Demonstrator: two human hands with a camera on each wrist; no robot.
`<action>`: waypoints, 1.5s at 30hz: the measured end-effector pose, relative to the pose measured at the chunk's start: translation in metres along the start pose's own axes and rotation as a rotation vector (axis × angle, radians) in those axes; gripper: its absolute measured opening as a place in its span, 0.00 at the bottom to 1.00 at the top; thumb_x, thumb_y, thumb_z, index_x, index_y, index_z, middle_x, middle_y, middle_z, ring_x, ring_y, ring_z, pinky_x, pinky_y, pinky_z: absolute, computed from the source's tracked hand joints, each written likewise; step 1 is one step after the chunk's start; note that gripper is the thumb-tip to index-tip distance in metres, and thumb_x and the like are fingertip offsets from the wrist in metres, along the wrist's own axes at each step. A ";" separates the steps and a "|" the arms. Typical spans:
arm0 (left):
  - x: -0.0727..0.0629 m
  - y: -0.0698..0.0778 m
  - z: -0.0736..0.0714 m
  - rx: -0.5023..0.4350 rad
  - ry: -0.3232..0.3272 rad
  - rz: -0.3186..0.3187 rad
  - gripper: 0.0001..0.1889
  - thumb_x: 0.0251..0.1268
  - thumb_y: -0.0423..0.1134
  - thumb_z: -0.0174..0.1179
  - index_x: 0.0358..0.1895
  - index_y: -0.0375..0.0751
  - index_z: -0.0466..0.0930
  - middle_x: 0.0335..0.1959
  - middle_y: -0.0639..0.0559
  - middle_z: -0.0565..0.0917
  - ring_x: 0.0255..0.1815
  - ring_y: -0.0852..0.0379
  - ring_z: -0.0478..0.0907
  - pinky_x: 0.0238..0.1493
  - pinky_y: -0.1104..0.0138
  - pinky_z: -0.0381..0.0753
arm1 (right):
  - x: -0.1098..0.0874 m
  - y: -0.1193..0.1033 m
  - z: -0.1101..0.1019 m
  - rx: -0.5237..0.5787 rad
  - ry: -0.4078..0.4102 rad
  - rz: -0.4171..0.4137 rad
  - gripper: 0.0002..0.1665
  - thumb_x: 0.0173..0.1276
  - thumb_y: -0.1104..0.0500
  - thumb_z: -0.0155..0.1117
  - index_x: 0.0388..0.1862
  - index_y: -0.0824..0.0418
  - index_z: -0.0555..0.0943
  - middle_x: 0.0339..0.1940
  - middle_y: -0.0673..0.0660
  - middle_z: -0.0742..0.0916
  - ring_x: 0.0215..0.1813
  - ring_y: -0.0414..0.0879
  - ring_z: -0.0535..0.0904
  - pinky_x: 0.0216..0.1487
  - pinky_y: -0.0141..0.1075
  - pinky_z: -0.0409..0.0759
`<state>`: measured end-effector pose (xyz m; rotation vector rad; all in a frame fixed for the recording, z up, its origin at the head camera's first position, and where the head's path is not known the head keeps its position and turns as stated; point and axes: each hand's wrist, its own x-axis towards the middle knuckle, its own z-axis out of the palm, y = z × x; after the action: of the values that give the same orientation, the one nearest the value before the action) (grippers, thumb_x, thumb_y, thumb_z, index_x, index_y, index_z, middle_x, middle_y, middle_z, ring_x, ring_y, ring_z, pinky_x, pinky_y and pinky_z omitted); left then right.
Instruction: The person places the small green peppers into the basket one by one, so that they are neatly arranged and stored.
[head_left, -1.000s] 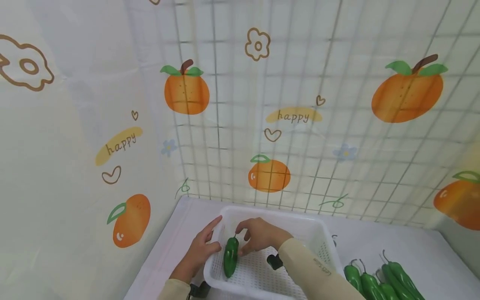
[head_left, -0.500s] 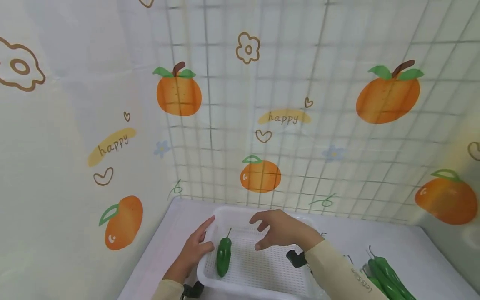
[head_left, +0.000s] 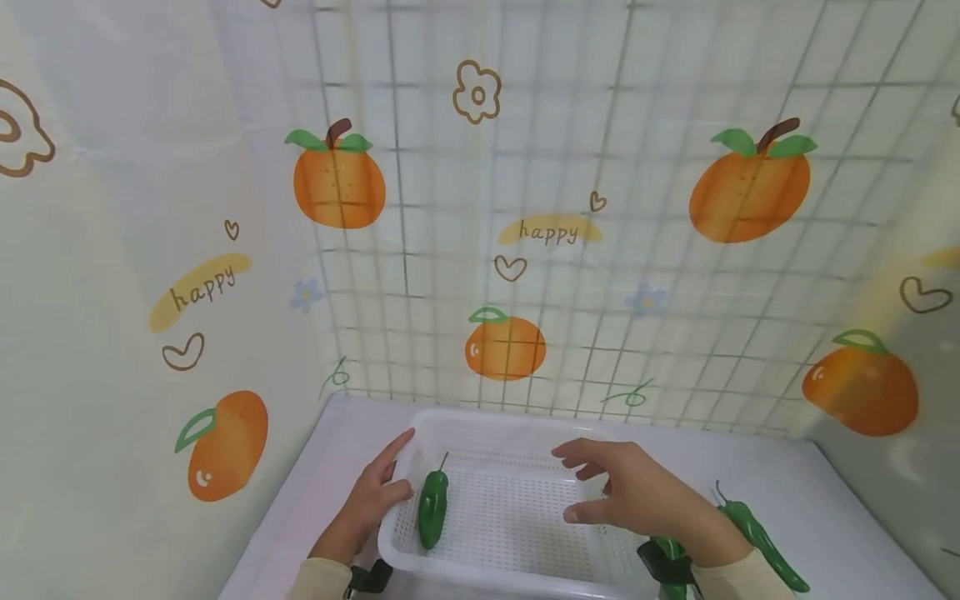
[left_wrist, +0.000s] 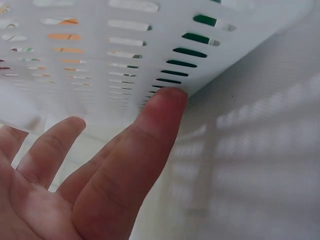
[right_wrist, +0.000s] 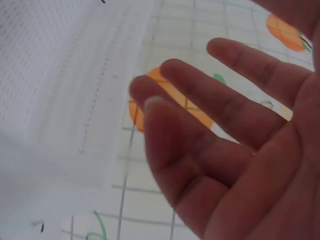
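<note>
One green chili pepper [head_left: 432, 510] lies along the left side inside a white perforated plastic basket [head_left: 480, 575], its stem pointing to the back. My left hand [head_left: 369, 500] touches the basket's left wall from outside with straight fingers; in the left wrist view the thumb [left_wrist: 150, 135] is against the slotted wall, and green shows through the slots. Over the basket's right side hovers my right hand [head_left: 637, 492], fingers apart and loosely bent. Nothing is between its fingers [right_wrist: 225, 100] in the right wrist view.
To the right of the basket, more green peppers [head_left: 765, 542] lie on the white table [head_left: 720, 450], partly hidden by my right arm. A printed curtain [head_left: 420, 250] with a grid behind it rises at the back, and another covers the left side.
My right hand has let go of the pepper at the basket's left and moved right, over to the basket's right side. The left hand stays at the wall. The head view has turned right.
</note>
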<state>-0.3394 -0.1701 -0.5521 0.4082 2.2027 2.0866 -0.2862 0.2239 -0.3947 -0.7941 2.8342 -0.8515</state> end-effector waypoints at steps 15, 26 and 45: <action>0.000 -0.002 -0.002 -0.008 -0.014 -0.013 0.47 0.61 0.28 0.56 0.85 0.63 0.57 0.77 0.39 0.72 0.62 0.37 0.81 0.52 0.54 0.87 | -0.088 0.048 -0.008 -0.070 0.304 0.139 0.44 0.51 0.36 0.84 0.68 0.41 0.80 0.59 0.43 0.87 0.51 0.38 0.84 0.42 0.34 0.85; -0.003 0.001 -0.002 -0.016 -0.022 -0.013 0.47 0.62 0.29 0.56 0.85 0.61 0.56 0.78 0.38 0.70 0.64 0.36 0.79 0.52 0.53 0.87 | -0.098 0.110 -0.009 -0.059 0.295 0.274 0.52 0.50 0.32 0.83 0.72 0.49 0.78 0.65 0.56 0.86 0.56 0.54 0.86 0.40 0.36 0.84; -0.004 0.007 0.001 -0.025 -0.013 -0.023 0.47 0.62 0.26 0.54 0.86 0.59 0.56 0.78 0.39 0.70 0.66 0.36 0.78 0.54 0.54 0.86 | -0.072 0.155 0.020 -0.077 0.122 0.468 0.57 0.37 0.39 0.91 0.68 0.56 0.81 0.60 0.60 0.87 0.56 0.61 0.85 0.45 0.61 0.87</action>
<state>-0.3342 -0.1696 -0.5457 0.3918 2.1615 2.0911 -0.2906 0.3601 -0.4996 -0.0667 2.9781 -0.7390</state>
